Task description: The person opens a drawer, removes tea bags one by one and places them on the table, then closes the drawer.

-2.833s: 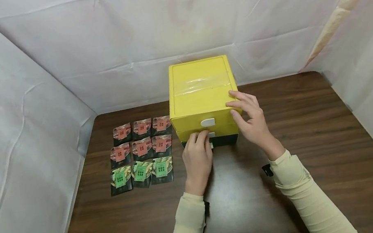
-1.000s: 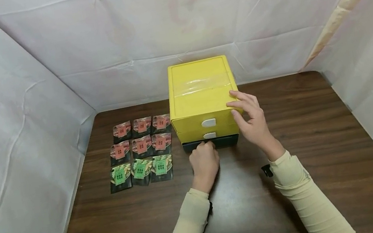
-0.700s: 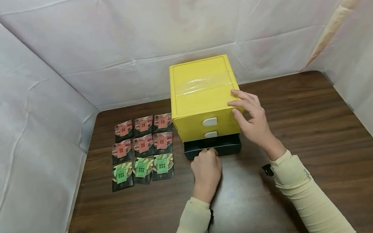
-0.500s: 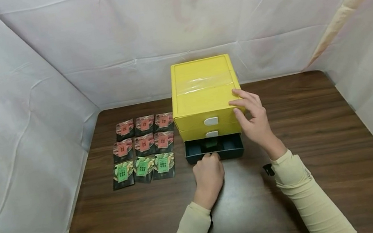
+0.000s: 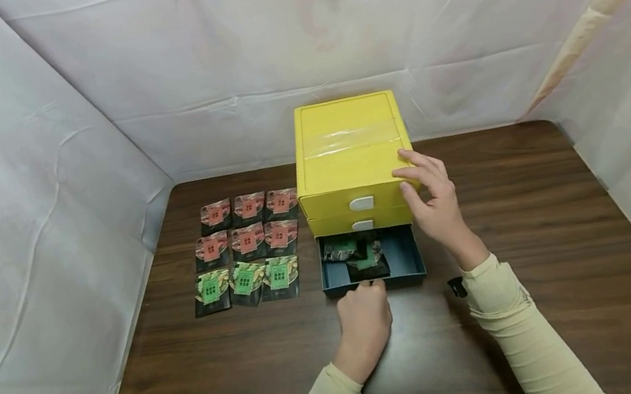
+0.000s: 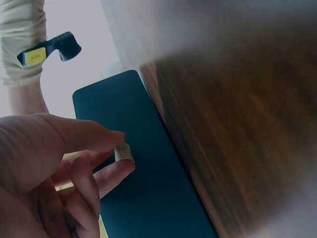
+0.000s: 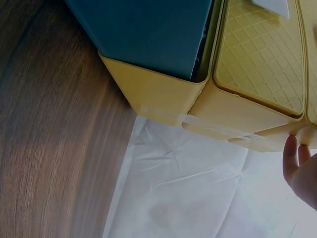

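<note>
A yellow cabinet (image 5: pixel 355 160) of stacked drawers stands at the back of the table. Its dark teal bottom drawer (image 5: pixel 404 253) is pulled out, with green-labelled packets (image 5: pixel 367 257) lying inside. My left hand (image 5: pixel 366 323) is at the front of that drawer. In the left wrist view, its thumb and a finger pinch a small whitish pull tab (image 6: pixel 124 152) on the teal drawer front (image 6: pixel 153 183). My right hand (image 5: pixel 436 205) rests on the cabinet's top right front edge, fingers spread. In the right wrist view only its fingertips (image 7: pixel 291 153) show, touching the yellow side.
Left of the cabinet, red-labelled packets (image 5: pixel 247 240) lie in two rows, with a row of green-labelled packets (image 5: pixel 246 279) in front. White tabs (image 5: pixel 362 203) mark the two closed upper drawers. Pale cloth walls (image 5: pixel 237 42) enclose the dark wooden table (image 5: pixel 535 221).
My left hand went down from the upper tabs to the bottom drawer and drew it out towards me, exposing the packets inside. My right hand stayed on the cabinet's edge.
</note>
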A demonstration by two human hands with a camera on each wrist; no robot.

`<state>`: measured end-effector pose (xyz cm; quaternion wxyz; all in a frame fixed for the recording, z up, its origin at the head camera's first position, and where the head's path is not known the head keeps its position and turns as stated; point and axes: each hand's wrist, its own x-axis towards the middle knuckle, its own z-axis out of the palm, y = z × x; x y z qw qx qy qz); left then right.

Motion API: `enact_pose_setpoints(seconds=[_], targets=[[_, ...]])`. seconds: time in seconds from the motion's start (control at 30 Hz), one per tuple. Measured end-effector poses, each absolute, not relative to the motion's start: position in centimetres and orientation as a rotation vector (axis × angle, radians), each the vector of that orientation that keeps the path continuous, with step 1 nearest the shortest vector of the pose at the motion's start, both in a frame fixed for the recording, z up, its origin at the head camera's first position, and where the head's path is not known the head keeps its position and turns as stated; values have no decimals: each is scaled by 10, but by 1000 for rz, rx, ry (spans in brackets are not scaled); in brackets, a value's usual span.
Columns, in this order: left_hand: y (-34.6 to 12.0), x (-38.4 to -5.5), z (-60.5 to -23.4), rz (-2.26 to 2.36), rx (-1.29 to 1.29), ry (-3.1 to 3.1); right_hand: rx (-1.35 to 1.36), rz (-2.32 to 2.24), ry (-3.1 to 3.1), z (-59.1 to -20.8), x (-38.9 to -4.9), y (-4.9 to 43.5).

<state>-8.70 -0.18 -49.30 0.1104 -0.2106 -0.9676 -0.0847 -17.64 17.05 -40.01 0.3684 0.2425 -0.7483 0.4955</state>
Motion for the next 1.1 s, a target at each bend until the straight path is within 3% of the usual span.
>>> enact_pose_setpoints(seconds=[0.3,0.5,0.8,1.1], targets=[[-3,-74,-491,-256,-619,-2893,618,1259,-1920,-402,-177,171],[-11,-78,-469,-428,-541,-2894,622,1265,-1916,-401,-178,171],[-6,-137,-430,-317,-571,-3009,630,1251,-1908,-399,-178,174],[-2,-168,-442,3,-601,-3285,634,1250,-1923,-400,-177,172]])
